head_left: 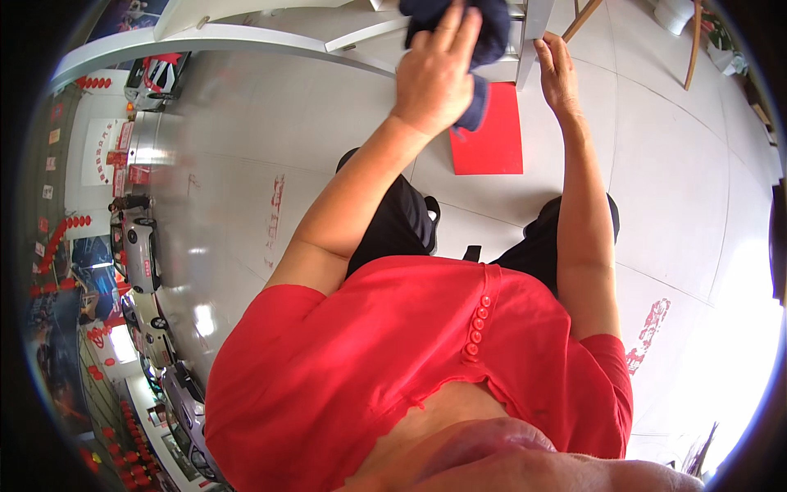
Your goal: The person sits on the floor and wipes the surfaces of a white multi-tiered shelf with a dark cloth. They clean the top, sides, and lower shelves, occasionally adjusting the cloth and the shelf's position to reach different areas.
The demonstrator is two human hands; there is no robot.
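My left hand holds a bunched dark blue cloth against a white frame with step-like slats. Part of the cloth hangs below the palm, and the fingers are slightly blurred. My right hand grips the edge of the frame's white upright with its fingertips; the far side of that grip is hidden. On the floor between my arms lies a flat red sheet, its far end reaching under the frame. A curved silver-white rail extends to the left from the frame.
Wooden legs and a white plant pot stand at the upper right. My knees are on both sides of the red sheet, above grey floor tiles. Parked cars and red lanterns line the far left. Bright light falls at the lower right.
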